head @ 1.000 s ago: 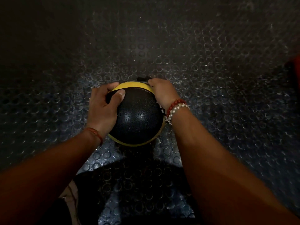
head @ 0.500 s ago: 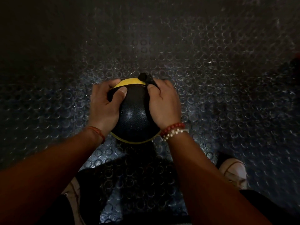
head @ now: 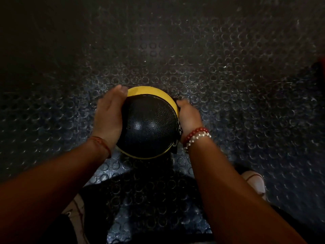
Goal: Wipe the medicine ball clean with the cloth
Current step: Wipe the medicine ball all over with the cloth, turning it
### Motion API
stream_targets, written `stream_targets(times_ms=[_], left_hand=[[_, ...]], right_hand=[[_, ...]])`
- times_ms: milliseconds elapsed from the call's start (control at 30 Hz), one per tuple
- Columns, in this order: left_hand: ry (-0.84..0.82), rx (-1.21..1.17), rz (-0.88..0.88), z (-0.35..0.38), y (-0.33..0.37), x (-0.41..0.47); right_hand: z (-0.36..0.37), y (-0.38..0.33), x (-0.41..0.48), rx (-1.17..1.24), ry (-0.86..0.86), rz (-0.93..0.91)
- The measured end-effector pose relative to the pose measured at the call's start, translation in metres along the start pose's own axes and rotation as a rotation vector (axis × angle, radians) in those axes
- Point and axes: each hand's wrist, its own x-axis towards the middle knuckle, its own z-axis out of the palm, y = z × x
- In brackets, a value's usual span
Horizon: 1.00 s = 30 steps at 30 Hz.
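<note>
A black and yellow medicine ball [head: 148, 127] sits on the dark studded rubber floor [head: 219, 67], between my two hands. My left hand [head: 109, 117] lies flat against the ball's left side, fingers reaching to the yellow top. My right hand [head: 189, 118] presses against the ball's right side with a dark cloth [head: 175, 99] under it; only small dark bits of cloth show at the fingertips and near the wrist.
My two light shoes stand on the floor at the bottom, the left shoe [head: 77, 210] and the right shoe [head: 255, 182]. A red object [head: 322, 67] shows at the right edge. The surroundings are dim.
My right hand has slid with the cloth from the ball's top down to its right side. My left thumb has come off the top; that hand now lies flat on the left side.
</note>
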Motion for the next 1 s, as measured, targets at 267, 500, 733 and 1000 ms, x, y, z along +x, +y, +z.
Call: stream_targets(times_ms=[267, 500, 733, 1000], left_hand=[[0.107, 0.053, 0.158, -0.011, 0.017, 0.011], [0.116, 0.183, 0.224, -0.007, 0.001, 0.0], [0.071, 0.173, 0.221, -0.008, -0.009, -0.008], [0.067, 0.17, 0.242, -0.007, -0.011, -0.013]], right_hand=[[0.012, -0.011, -0.012, 0.36, 0.01, -0.25], [0.013, 0.007, -0.013, 0.208, 0.031, -0.381], [0.028, -0.005, -0.026, -0.314, 0.129, -0.81], [0.017, -0.036, -0.006, -0.386, -0.093, -0.542]])
